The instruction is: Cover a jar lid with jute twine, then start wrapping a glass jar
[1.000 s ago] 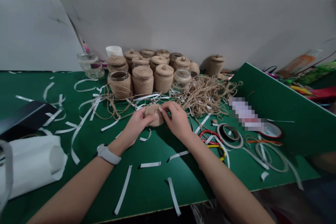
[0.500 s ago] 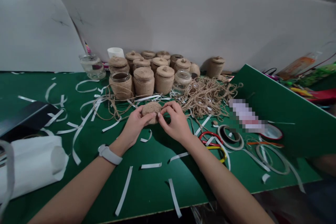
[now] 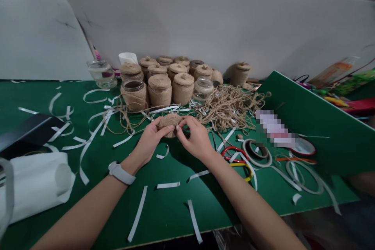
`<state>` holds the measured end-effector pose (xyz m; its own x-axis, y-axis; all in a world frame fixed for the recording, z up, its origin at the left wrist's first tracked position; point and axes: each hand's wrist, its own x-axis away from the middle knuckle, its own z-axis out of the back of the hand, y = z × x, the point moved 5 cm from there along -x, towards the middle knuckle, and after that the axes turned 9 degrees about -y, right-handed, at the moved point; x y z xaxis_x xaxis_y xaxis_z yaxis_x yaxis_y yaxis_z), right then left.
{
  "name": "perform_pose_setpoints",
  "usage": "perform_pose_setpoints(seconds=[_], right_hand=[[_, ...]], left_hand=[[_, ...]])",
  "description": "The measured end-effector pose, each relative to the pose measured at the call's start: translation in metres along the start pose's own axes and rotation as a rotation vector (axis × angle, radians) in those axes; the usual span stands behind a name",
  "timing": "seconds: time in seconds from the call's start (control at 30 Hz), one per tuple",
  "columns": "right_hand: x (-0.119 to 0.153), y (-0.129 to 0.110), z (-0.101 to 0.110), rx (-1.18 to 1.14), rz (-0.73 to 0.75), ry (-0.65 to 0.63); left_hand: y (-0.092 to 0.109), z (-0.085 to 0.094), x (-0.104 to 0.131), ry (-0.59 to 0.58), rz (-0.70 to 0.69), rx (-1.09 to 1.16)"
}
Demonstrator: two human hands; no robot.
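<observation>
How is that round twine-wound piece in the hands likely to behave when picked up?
The twine-wound piece seems fairly stiff, showing a rounded form between the left hand and right hand. Its coarse, ridged surface suggests little slipping. Its rounded rim means it might roll if stood on edge.

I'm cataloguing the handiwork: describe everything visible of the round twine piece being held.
The round twine piece is tan, apparently jute coiled in rings. Its coiled face turns up toward the camera; its underside is hidden. It appears raised over the green table, nearer than the jars. The left hand holds its left side, thumb across the near edge; the right hand touches its right edge.
</observation>
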<state>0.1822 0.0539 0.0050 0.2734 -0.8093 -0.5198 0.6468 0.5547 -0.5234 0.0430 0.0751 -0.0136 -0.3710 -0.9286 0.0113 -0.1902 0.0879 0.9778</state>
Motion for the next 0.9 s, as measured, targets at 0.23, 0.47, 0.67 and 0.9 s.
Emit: perform_pose_setpoints(seconds=[0.23, 0.47, 0.67, 0.9], right_hand=[[-0.001, -0.004, 0.002, 0.126, 0.170, 0.032], [-0.002, -0.004, 0.006, 0.059, 0.127, 0.070], [0.000, -0.005, 0.004, 0.004, 0.068, 0.068], [-0.001, -0.004, 0.002, -0.021, 0.061, 0.083]], left_hand=[[0.016, 0.013, -0.001, -0.042, 0.021, -0.357], [0.014, 0.010, 0.001, -0.008, 0.062, -0.319], [0.010, 0.014, 0.001, 0.109, 0.016, -0.191], [0.008, 0.014, 0.001, 0.098, -0.014, -0.139]])
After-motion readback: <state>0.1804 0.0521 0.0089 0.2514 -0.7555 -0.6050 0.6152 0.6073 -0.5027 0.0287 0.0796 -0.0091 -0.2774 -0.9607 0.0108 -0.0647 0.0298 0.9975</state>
